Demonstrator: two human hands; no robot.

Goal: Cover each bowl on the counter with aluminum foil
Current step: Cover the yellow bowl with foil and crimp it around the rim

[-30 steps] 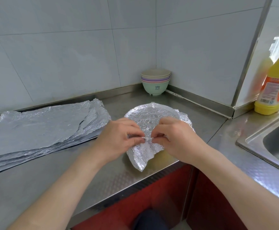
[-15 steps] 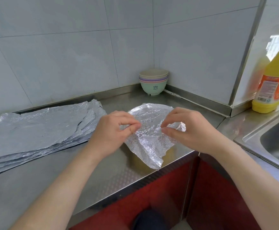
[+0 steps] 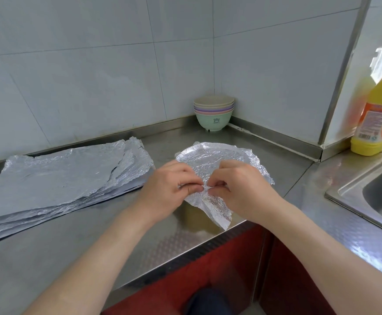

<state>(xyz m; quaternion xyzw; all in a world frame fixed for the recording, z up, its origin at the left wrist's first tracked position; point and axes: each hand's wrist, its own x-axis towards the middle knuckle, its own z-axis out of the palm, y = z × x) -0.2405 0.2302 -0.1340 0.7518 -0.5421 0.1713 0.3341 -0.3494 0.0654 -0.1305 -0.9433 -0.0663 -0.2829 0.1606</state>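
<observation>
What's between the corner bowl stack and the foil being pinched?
Nothing but bare steel counter, seen in the head view; the bowl stack and the foil sit apart.

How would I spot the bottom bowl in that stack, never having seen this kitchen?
Look to the far corner of the steel counter, where two tiled walls meet. A stack of bowls stands there; its bottom bowl is mint green with a picture, unlike the pink, purple and beige ones above.
</observation>
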